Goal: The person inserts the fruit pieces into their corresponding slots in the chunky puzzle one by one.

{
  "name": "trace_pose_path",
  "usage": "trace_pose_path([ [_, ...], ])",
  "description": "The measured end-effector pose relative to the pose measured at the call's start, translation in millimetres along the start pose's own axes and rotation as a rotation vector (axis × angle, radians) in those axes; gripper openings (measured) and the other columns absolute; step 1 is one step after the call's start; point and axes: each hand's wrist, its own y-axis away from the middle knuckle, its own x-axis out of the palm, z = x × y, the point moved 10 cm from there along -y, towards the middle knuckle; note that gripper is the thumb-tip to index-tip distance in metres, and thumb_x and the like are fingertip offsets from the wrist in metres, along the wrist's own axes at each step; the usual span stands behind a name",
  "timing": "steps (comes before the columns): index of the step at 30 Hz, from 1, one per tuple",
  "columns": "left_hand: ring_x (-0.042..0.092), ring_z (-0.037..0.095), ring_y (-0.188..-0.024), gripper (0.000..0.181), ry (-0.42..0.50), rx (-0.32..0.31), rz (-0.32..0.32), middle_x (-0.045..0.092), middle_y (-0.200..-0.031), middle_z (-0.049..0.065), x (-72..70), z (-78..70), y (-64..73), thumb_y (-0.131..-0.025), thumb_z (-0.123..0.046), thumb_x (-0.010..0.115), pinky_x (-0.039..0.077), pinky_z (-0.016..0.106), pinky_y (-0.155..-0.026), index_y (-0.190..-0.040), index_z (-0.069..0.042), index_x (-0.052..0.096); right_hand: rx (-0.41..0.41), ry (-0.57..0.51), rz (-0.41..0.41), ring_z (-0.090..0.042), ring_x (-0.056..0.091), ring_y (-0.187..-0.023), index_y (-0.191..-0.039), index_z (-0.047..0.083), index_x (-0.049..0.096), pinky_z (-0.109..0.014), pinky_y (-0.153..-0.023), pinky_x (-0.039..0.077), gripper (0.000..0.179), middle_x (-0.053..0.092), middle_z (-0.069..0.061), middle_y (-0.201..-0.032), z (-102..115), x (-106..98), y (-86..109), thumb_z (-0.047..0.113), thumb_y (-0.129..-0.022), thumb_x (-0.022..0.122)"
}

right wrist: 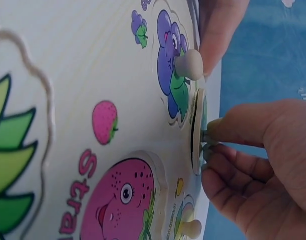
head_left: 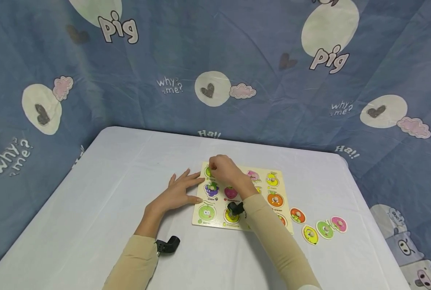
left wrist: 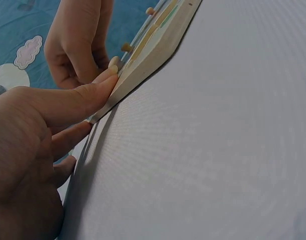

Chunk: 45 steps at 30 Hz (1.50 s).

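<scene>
A wooden fruit puzzle board [head_left: 242, 171] lies on the white table. My right hand [head_left: 224, 169] is over its far left corner. In the right wrist view, the right thumb and fingers pinch the knob of a thin puzzle piece [right wrist: 198, 132], seen edge-on close over the board beside the grape piece [right wrist: 168, 65]. From above, green [head_left: 208, 172] shows beside these fingertips. My left hand [head_left: 177, 193] rests at the board's left edge, fingers spread, thumb tip touching the edge. The strawberry piece [head_left: 231, 192] sits in the board near the right wrist.
To the right of the board lie several loose pieces: a red one [head_left: 297, 216], a yellow lemon [head_left: 310, 235], a green one [head_left: 325, 229] and a pink one [head_left: 339, 224]. The right forearm [head_left: 277, 237] crosses over the board. A blue printed cloth [head_left: 237, 48] hangs behind the table.
</scene>
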Motion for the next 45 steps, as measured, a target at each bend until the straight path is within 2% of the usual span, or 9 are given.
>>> trace_pose_path([
  [11,0.009,0.033,-0.157,0.073,0.006,0.012,0.001,0.035,-0.162,0.003,-0.9,-4.6,-1.9,-0.081,-0.041,0.079,-0.008,0.066,-0.121,-0.146,-0.025,0.051,0.002,-0.017,-0.012,-0.016,0.056,-0.082,-0.091,0.009,0.07,-0.03,-0.077,0.052,0.009,0.066,-0.004,-0.09,-3,-1,0.1,0.009,-0.094,0.062],
  [19,0.009,0.033,-0.157,0.074,0.001,0.009,0.011,0.035,-0.162,0.003,0.8,-4.4,-0.9,-0.081,-0.041,0.079,-0.007,0.066,-0.121,-0.147,-0.025,0.05,0.015,-0.033,-0.003,-0.016,0.051,-0.075,-0.084,0.011,0.065,-0.026,-0.067,0.044,0.012,0.059,-0.004,-0.082,-4,0,4.3,0.01,-0.096,0.062],
  [28,0.009,0.034,-0.156,0.074,0.003,0.014,0.009,0.036,-0.162,0.003,1.4,-5.9,-1.8,-0.08,-0.041,0.079,-0.008,0.066,-0.121,-0.147,-0.025,0.051,0.026,-0.012,-0.013,-0.016,0.05,-0.077,-0.088,0.01,0.064,-0.026,-0.069,0.045,0.012,0.057,-0.003,-0.085,-2,-1,12.4,0.004,-0.096,0.057],
  [34,0.01,0.034,-0.156,0.074,-0.002,0.014,0.007,0.035,-0.162,0.003,0.9,-5.8,-1.3,-0.081,-0.041,0.079,-0.007,0.067,-0.121,-0.147,-0.025,0.05,0.024,-0.038,0.001,-0.016,0.05,-0.077,-0.088,0.011,0.064,-0.027,-0.069,0.044,0.011,0.058,-0.004,-0.086,-2,-2,13.7,0.007,-0.096,0.058],
  [39,0.01,0.034,-0.156,0.074,-0.003,0.015,0.006,0.035,-0.162,0.003,0.2,-4.9,-0.7,-0.081,-0.041,0.079,-0.007,0.067,-0.121,-0.147,-0.024,0.05,0.044,-0.092,0.052,-0.016,0.054,-0.078,-0.09,0.011,0.066,-0.028,-0.07,0.047,0.012,0.062,-0.003,-0.087,-2,-5,16.2,0.012,-0.098,0.057],
  [45,0.009,0.035,-0.156,0.074,-0.009,0.008,0.006,0.034,-0.162,0.003,-0.1,-2.9,-0.6,-0.081,-0.041,0.079,-0.007,0.068,-0.121,-0.146,-0.024,0.051,0.086,-0.149,0.075,-0.017,0.058,-0.072,-0.106,0.009,0.072,-0.027,-0.062,0.05,0.017,0.067,-0.005,-0.096,-7,-10,22.3,0.012,-0.097,0.057],
])
